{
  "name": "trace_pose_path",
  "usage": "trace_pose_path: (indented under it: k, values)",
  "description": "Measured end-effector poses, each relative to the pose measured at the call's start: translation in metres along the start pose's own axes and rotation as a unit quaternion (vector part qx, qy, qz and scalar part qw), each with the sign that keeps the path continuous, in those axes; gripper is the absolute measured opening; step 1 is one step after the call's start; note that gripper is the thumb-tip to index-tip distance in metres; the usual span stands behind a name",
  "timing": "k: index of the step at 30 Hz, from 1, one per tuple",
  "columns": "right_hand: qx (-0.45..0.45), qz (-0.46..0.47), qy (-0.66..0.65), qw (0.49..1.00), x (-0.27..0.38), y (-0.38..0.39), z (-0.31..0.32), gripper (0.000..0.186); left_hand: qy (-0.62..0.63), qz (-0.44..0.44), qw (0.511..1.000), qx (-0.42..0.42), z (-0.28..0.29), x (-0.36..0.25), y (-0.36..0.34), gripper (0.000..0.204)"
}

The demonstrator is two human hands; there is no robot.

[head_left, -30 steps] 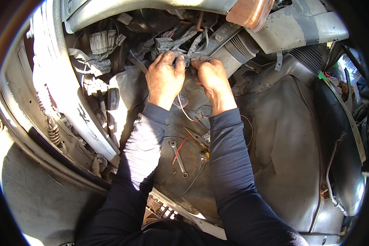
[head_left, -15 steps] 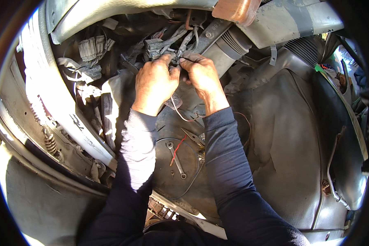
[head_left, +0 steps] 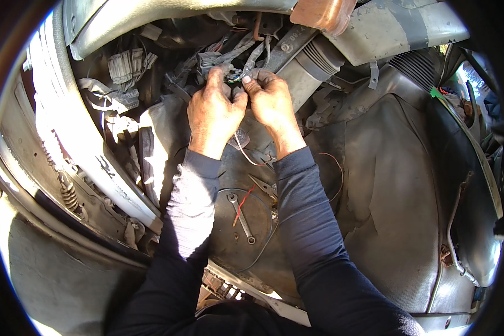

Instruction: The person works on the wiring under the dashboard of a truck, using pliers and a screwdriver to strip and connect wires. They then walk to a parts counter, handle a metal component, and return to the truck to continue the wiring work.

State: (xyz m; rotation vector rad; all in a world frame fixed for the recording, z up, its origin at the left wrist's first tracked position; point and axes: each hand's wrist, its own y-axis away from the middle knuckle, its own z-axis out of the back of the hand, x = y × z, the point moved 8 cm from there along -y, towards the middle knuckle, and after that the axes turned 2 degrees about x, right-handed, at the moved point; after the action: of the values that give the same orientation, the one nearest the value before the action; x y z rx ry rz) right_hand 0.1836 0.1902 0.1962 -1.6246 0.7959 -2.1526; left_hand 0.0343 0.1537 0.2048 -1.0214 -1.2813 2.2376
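Observation:
Under the dashboard of a vehicle, both hands work close together at a bundle of thin wires [head_left: 235,77] with green and white strands showing. My left hand [head_left: 214,115] is closed in a pinch on the wires, its index finger stretched up toward a grey connector block [head_left: 209,60]. Just beside it, my right hand [head_left: 273,106] pinches the wires between thumb and curled fingers. The fingertips partly hide the exact strands held. Grey taped harness branches [head_left: 253,56] run up behind the fingers. A thin pale wire [head_left: 242,150] hangs below my hands.
On the floor mat lie a combination wrench [head_left: 241,219], a short red wire [head_left: 243,204] and pliers [head_left: 263,186], partly behind my right sleeve. Grey connectors [head_left: 126,66] hang at left near the door frame [head_left: 78,129]. A ribbed column boot [head_left: 316,61] stands right of my hands.
My left hand has shifted slightly right and its index finger has straightened. My right hand has moved a little left and turned, so more of the wire strands show between the hands.

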Motion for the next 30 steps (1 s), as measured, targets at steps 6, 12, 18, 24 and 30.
trace_pose_path:
  k: [6, 12, 18, 24, 30]
  values:
    - [0.083, -0.009, 0.252, 0.964, 0.032, -0.001, 0.006, 0.035, 0.091, -0.077, 0.992, -0.036, 0.002, 0.011, -0.001, 0.047]
    - [0.152, 0.057, 0.139, 0.977, 0.053, 0.004, 0.021, 0.028, 0.143, -0.165, 0.976, -0.016, 0.002, -0.004, 0.001, 0.036]
    - [0.019, -0.052, 0.093, 0.994, 0.031, -0.002, 0.044, 0.02, 0.112, -0.067, 0.989, -0.073, -0.001, 0.004, -0.005, 0.021]
    - [0.091, -0.136, -0.12, 0.979, 0.012, 0.005, 0.013, 0.014, 0.067, -0.027, 0.988, -0.138, 0.003, -0.004, -0.005, 0.02]
    - [0.051, -0.134, -0.279, 0.949, -0.001, 0.004, 0.001, 0.01, -0.029, -0.027, 0.997, -0.069, 0.006, -0.013, -0.007, 0.024]
